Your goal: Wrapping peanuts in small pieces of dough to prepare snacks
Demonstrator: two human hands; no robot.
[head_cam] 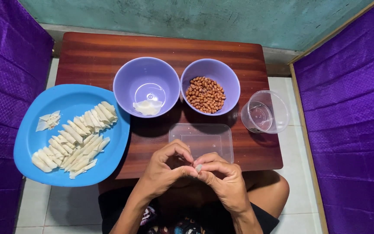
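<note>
My left hand (165, 167) and my right hand (221, 177) meet at the near edge of the wooden table (161, 47). Their fingertips pinch one small pale wrapper piece (198, 167) between them. A blue plate (72, 102) at the left holds several rolled pale wrappers (76, 141) and a few flat scraps (48, 121). One purple bowl (128, 76) contains a few wrapper sheets (147, 107). The other purple bowl (228, 73) holds peanuts (205, 94). A clear flat lid (202, 138) lies just beyond my hands.
A clear plastic cup (265, 112) stands at the table's right edge. Purple fabric (351, 130) hangs on both sides. White floor tiles (61, 208) show below the plate, and my knee (269, 188) is under the table's right corner.
</note>
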